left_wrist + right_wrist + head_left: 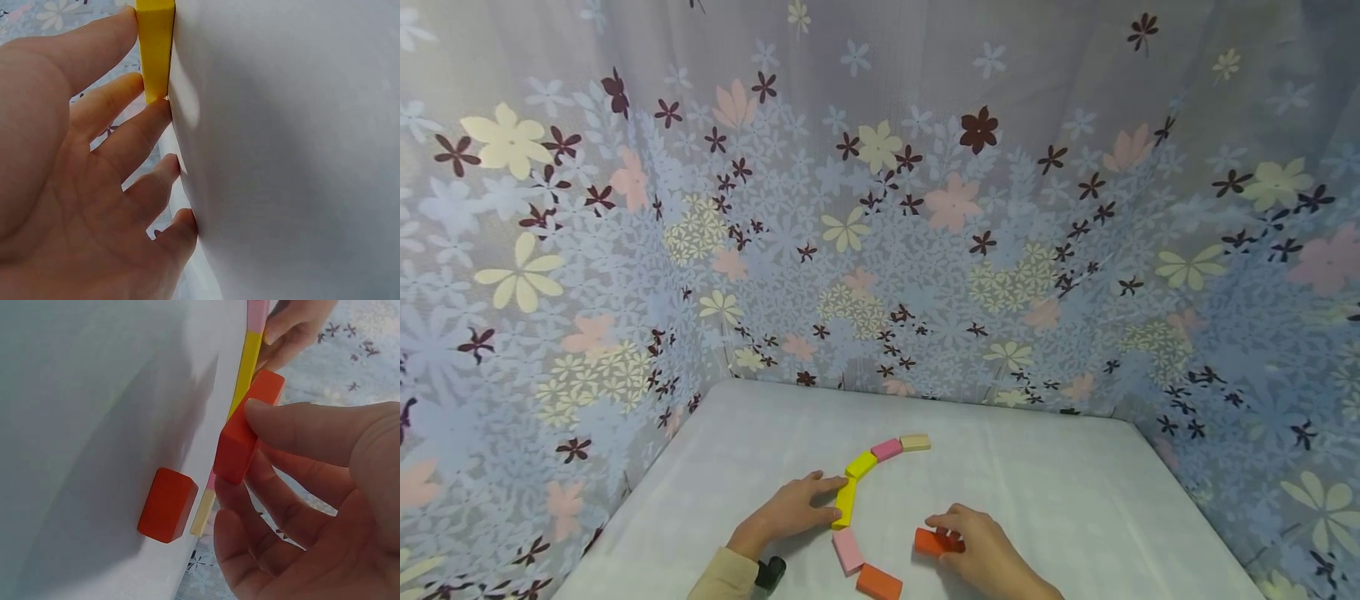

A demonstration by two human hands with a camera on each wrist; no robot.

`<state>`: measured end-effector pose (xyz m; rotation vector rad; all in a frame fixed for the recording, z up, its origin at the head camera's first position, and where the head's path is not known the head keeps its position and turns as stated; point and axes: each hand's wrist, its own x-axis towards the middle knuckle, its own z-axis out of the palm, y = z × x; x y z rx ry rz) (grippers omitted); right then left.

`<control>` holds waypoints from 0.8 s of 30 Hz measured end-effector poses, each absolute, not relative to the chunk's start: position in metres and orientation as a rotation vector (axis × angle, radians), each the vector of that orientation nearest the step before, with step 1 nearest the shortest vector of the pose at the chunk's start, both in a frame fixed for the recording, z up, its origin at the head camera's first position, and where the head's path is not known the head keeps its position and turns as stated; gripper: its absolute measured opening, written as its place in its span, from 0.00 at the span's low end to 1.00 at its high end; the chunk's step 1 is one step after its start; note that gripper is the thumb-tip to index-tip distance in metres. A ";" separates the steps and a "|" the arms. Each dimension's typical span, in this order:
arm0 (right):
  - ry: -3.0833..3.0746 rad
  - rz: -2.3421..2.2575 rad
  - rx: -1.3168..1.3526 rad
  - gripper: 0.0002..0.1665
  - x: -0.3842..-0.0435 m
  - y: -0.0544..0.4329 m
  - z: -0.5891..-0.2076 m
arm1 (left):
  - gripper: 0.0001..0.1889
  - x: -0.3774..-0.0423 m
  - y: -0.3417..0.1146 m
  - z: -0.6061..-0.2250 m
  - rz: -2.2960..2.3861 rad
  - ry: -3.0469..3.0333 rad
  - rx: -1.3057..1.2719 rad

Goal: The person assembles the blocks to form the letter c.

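Observation:
My left hand (795, 506) holds a yellow block (846, 502) that lies on the table, thumb near one end and fingertips by the other. In the left wrist view its yellow end (156, 50) shows between thumb and fingertips. My right hand (988, 554) pinches a red-orange block (250, 428), its thumb (300, 428) across one face. Another red-orange block (165, 503) stands on the table beside that hand. The yellow block belongs to a curved row with a pink block (848, 551) and an orange block (879, 582) on the near side.
The row's far side continues with another yellow block (861, 463), a pink block (887, 450) and a pale wooden block (915, 442). A white-covered table (1060, 467) carries everything. Flowered curtains (880, 250) hang along its back and sides.

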<state>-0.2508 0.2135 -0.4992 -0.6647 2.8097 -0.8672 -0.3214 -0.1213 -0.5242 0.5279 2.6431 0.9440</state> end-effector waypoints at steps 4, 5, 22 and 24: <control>2.767 -0.870 -0.687 0.22 -0.247 0.215 -0.499 | 0.29 -0.322 -0.121 -0.526 0.954 2.643 0.532; 2.756 -0.868 -0.688 0.22 -0.247 0.215 -0.499 | 0.29 -0.322 -0.120 -0.526 0.957 2.644 0.535; 2.588 -0.787 -0.731 0.18 -0.233 0.211 -0.510 | 0.29 -0.318 -0.122 -0.531 0.954 2.667 0.613; 2.573 -0.764 -0.726 0.18 -0.233 0.209 -0.512 | 0.29 -0.318 -0.122 -0.531 0.952 2.669 0.616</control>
